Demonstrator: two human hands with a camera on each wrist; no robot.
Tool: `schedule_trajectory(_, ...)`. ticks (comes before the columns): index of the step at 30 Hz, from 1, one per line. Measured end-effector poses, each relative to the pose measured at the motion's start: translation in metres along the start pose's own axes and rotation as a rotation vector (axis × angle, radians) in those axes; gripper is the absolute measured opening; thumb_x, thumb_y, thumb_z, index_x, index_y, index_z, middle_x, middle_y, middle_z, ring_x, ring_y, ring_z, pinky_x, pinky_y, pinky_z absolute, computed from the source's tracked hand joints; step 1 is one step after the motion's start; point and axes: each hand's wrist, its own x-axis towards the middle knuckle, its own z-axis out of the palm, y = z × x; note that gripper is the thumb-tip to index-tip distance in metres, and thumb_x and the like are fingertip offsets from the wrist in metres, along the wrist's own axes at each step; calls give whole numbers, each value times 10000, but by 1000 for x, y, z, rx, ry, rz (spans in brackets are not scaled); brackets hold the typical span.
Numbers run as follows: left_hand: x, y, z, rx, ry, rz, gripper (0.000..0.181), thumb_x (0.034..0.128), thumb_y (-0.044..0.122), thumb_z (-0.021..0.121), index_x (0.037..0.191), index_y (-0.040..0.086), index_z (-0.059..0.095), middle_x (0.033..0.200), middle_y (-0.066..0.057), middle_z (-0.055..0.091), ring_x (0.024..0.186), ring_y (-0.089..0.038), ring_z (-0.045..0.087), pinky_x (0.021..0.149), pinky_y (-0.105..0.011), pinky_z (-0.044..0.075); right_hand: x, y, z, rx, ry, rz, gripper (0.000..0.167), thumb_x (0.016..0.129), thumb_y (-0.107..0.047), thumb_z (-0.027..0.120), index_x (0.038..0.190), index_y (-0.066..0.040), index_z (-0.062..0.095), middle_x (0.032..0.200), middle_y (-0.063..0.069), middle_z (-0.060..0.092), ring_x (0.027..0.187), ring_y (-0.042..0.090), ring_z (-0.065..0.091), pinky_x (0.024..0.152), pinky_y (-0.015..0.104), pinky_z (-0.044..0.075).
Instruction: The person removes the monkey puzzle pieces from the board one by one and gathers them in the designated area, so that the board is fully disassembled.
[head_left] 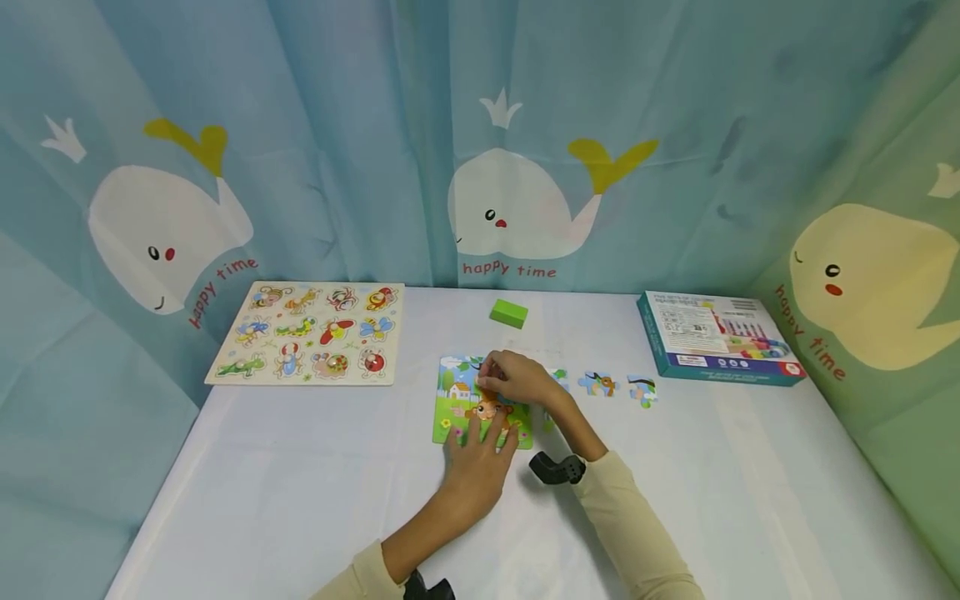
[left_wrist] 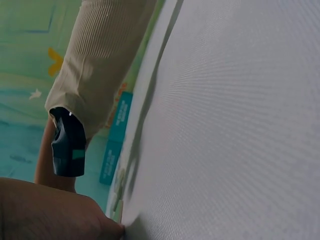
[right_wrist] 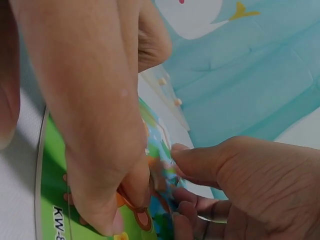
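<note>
The picture puzzle (head_left: 444, 421), with a monkey, a house and grass, lies flat in the middle of the white table. My left hand (head_left: 476, 467) rests on its front part, fingers spread over the monkey; in the right wrist view this left hand (right_wrist: 95, 110) presses beside the printed letters. Over the back part, my right hand (head_left: 521, 379) pinches a puzzle piece mostly hidden by its fingertips; the right hand (right_wrist: 255, 185) shows its thumb and bent fingers at the surface. Two loose pieces, one with an animal (head_left: 597, 384) and one with a branch (head_left: 642, 390), lie to the right.
A wooden insect board (head_left: 303, 335) lies at the back left. The green block (head_left: 509, 313) sits behind the puzzle, and a teal-edged box (head_left: 720, 337) lies at the back right. A whale-printed curtain (head_left: 420, 125) hangs behind the table.
</note>
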Motion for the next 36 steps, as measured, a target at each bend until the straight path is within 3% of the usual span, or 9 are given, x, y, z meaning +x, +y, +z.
schedule_trajectory(6, 1, 0, -1, -1, 18, 7, 566, 843, 270, 762, 1365, 169, 568, 1502, -101, 442, 1222, -363, 466, 865, -635, 459, 1, -1, 0, 25, 2, 38, 101, 954, -197, 635, 962, -98, 614, 829, 7, 635, 695, 91, 540, 647, 265, 451)
schedule_trajectory(9, 2, -1, -1, -4, 2, 4, 551, 858, 268, 746, 1370, 177, 562, 1516, -95, 424, 1231, -362, 459, 875, -635, 455, 0, -2, 0, 20, 2, 60, 92, 936, -198, 661, 939, -113, 623, 812, -1, 626, 682, 101, 526, 649, 277, 435)
schedule_trajectory(16, 2, -1, 0, 3, -51, -4, 567, 881, 282, 724, 1404, 182, 531, 1531, -100, 403, 1276, -387, 450, 893, -647, 455, -2, -4, 2, 90, 43, 85, 222, 896, -176, 713, 1062, -55, 629, 866, 49, 636, 715, 115, 560, 673, 290, 456)
schedule_trajectory(22, 1, 1, 4, 3, -49, -8, 551, 892, 287, 712, 1403, 190, 532, 1539, -93, 394, 1277, -372, 446, 897, -640, 454, -4, 0, 5, 99, 59, 105, 167, 893, -199, 716, 1003, -84, 665, 842, 26, 659, 698, 84, 578, 682, 281, 468)
schedule_trajectory(26, 1, 2, 5, -14, -36, -5, 544, 885, 274, 720, 1391, 179, 543, 1534, -101, 399, 1250, -363, 446, 885, -646, 447, -6, 2, 3, 140, 9, 79, 179, 909, -176, 696, 1042, -69, 640, 824, 49, 664, 664, 104, 578, 639, 277, 461)
schedule_trajectory(31, 1, 1, 4, 3, -20, -13, 540, 882, 277, 720, 1386, 191, 547, 1525, -91, 413, 1237, -355, 455, 878, -638, 451, -7, 1, -3, 220, -91, 47, 232, 931, -103, 653, 1139, -22, 591, 901, 109, 656, 739, 141, 614, 684, 274, 492)
schedule_trajectory(36, 1, 1, 2, 31, -10, -15, 509, 907, 280, 686, 1389, 197, 544, 1510, -85, 433, 1252, -357, 461, 886, -629, 455, -8, 3, -5, 232, -107, 16, 277, 925, -58, 650, 1189, -5, 581, 924, 121, 638, 778, 143, 598, 715, 276, 492)
